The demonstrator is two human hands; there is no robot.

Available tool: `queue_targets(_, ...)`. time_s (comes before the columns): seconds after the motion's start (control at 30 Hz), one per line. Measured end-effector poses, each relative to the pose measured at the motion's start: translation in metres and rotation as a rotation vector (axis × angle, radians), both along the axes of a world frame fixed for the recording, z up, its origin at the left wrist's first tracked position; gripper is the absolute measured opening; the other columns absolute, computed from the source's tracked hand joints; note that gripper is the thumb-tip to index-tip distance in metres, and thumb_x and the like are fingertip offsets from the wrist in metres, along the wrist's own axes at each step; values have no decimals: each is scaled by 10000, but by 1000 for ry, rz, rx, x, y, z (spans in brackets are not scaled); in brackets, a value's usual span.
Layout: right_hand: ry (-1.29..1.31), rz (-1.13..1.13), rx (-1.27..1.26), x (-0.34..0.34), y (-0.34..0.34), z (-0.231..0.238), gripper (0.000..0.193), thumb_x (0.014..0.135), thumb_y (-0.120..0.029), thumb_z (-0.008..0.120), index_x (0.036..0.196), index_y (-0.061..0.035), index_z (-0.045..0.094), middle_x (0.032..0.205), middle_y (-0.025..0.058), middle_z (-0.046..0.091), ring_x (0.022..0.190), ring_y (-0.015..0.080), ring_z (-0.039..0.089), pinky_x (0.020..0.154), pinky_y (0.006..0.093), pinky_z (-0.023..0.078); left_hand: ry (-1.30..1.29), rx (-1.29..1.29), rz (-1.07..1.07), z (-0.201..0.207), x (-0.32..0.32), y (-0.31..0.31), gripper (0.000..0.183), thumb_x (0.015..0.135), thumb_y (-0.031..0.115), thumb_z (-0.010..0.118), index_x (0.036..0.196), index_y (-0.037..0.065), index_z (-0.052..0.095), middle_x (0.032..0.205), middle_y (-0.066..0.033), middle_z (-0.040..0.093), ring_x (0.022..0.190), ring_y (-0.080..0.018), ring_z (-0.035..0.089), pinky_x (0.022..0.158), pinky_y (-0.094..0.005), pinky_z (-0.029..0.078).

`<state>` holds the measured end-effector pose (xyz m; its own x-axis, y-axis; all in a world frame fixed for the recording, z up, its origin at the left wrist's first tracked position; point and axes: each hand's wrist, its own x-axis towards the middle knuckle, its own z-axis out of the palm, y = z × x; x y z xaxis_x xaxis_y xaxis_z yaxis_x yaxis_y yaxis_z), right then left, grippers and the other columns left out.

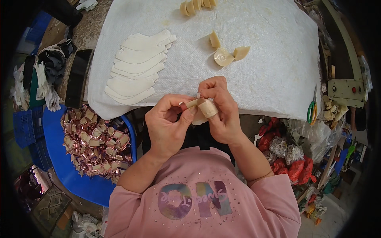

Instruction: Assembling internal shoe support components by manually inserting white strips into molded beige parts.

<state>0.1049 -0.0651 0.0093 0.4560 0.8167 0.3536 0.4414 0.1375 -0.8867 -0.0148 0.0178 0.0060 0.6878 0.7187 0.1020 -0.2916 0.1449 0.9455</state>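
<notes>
Just off the table's near edge, my left hand [167, 125] and my right hand [225, 119] are closed together on a small cream block shaped like a shoe heel [208, 108]. A pale, thin piece lies against it, partly hidden by the fingers. My left thumb and fingers pinch its left side, where a reddish-brown patch shows. From the right, my right thumb steadies the block while the bent index finger presses at its top. Farther back on the table lie three loose cream heels [223, 57]. To their left, white cut pieces [135, 67] overlap in a fanned row.
White woven sheeting [274, 51] covers the table; more cream heels [194, 7] stand at its far edge. A dark phone [79, 77] lies at left. Pink metallic heels [97, 141] fill a blue chair [59, 158]. Green-handled scissors [311, 111] hang at the right edge, above plastic bags [299, 168].
</notes>
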Motion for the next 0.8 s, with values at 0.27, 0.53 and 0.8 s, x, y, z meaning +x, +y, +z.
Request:
queue_targets(0.27,194,60,-25,2,0,4,102,775,-63,575,860,-55,520,881,90,518,818,255,439,741,345,371,86,98,-2,6,-3,-2,140,850,90,643,887,-31,582,929,-104,609,805,-117,568,688,-231,483)
queue_targets(0.53,538,215,107,14,-8,0,236,795,-183,671,977,-51,599,967,37,543,942,154,477,849,314,388,115,485,59,8,-4,17,85,765,77,701,795,35,633,959,-86,557,814,-166,518,688,-283,417)
queue_targets(0.8,339,217,-46,29,-5,9,412,739,-73,718,1118,-35,559,930,63,637,862,148,596,760,308,489,-12,600,-59,0,-11,20,287,868,254,587,981,-9,607,1122,-125,498,1005,-249,481,880,-367,402)
